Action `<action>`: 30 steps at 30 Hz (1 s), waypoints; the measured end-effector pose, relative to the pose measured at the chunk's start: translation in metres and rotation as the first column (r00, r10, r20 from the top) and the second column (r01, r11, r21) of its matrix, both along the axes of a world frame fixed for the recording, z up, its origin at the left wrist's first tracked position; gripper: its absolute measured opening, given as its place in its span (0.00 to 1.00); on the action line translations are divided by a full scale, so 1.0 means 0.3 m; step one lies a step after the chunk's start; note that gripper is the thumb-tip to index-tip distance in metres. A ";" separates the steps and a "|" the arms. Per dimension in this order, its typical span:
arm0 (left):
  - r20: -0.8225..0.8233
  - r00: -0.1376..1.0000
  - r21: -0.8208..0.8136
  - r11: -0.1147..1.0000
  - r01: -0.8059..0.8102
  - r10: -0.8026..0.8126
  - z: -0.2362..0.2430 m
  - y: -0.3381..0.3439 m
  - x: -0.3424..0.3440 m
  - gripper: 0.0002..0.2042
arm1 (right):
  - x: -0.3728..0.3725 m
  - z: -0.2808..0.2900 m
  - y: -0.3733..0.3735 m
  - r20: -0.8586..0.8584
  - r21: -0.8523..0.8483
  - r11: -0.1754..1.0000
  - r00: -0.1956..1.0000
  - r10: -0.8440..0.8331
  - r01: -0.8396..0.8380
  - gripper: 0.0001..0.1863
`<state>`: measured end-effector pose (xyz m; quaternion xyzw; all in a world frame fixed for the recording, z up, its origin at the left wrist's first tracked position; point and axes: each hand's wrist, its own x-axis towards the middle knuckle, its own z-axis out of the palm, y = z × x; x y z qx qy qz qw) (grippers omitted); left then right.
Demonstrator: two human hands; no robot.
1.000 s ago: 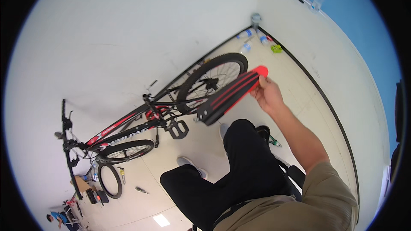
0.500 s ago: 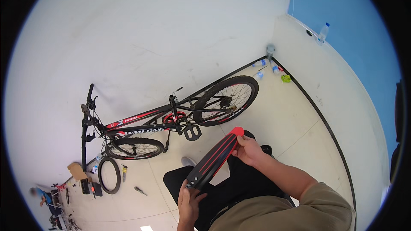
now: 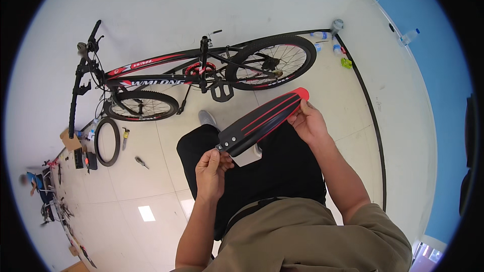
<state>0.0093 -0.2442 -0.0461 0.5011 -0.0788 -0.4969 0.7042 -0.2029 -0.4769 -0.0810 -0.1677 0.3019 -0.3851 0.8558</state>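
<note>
A bicycle mudguard, black with red stripes and a red tip, is held over my lap, slanting up to the right. My left hand pinches its lower end, by a small metal fitting next to two round bolts. Thumb and fingers of my right hand grip the opposite end, just below the red tip. Beyond my knees a black and red bicycle stands along the wall, seat post bare of a saddle. Its rear wheel is on the right, nearest the mudguard.
On the floor to the left lie a loose tyre, a yellow-handled tool, a screwdriver and an open cardboard box. Several plastic bottles sit in the right corner. Another person is at the far left.
The mudguard and both hands now appear higher, and the mudguard lies flatter. My view has shifted, so the bicycle sits higher and further left. Both hands keep their hold.
</note>
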 end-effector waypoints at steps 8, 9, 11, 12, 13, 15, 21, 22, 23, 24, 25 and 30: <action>0.172 0.979 -0.044 0.994 -0.103 0.109 0.006 -0.031 -0.019 0.07 | -0.004 -0.018 -0.018 -0.037 0.157 0.987 0.999 -0.022 0.028 0.12; 0.211 0.971 -0.058 0.993 -0.100 0.110 0.017 -0.043 -0.019 0.07 | -0.006 -0.019 -0.022 -0.066 0.169 0.985 0.998 -0.004 0.015 0.12; 0.287 0.951 -0.087 0.992 -0.091 0.112 0.047 -0.068 -0.020 0.07 | -0.008 -0.018 -0.028 -0.125 0.193 0.981 0.992 0.028 -0.003 0.11; 0.332 0.937 -0.074 0.994 -0.085 0.104 0.056 -0.077 -0.020 0.07 | -0.004 -0.008 -0.026 -0.201 0.165 0.986 0.979 0.036 -0.002 0.12; 0.376 0.922 -0.061 0.995 -0.078 0.096 0.064 -0.084 -0.022 0.07 | 0.000 0.004 -0.019 -0.276 0.136 0.991 0.960 0.040 -0.002 0.14; 0.408 0.908 -0.064 0.996 -0.069 0.090 0.079 -0.104 -0.029 0.08 | 0.024 0.040 0.013 -0.494 -0.020 0.999 0.868 -0.053 0.050 0.20; 0.165 0.979 -0.178 0.980 -0.091 0.121 0.077 -0.176 -0.073 0.08 | 0.109 0.142 0.158 -0.517 -0.279 0.957 0.827 -0.220 0.080 0.28; 0.099 0.989 -0.187 0.979 -0.086 0.106 0.074 -0.186 -0.085 0.08 | 0.104 0.151 0.174 -0.350 -0.112 0.993 0.937 -0.003 -0.039 0.25; 0.033 0.995 -0.195 0.977 -0.081 0.089 0.071 -0.196 -0.098 0.08 | 0.099 0.155 0.188 -0.130 0.027 0.981 0.973 0.193 -0.191 0.23; -0.031 0.997 -0.200 0.977 -0.073 0.068 0.071 -0.204 -0.113 0.08 | 0.099 0.152 0.209 -0.023 0.094 0.952 0.955 0.295 -0.292 0.21; -0.035 0.999 -0.186 0.981 -0.047 0.042 0.074 -0.208 -0.127 0.08 | 0.111 0.158 0.226 0.093 0.149 0.906 0.918 0.386 -0.396 0.19; 0.136 0.990 -0.132 0.991 0.037 -0.019 0.019 -0.202 -0.189 0.07 | 0.126 0.191 0.262 -0.028 0.144 0.929 0.937 0.347 -0.340 0.12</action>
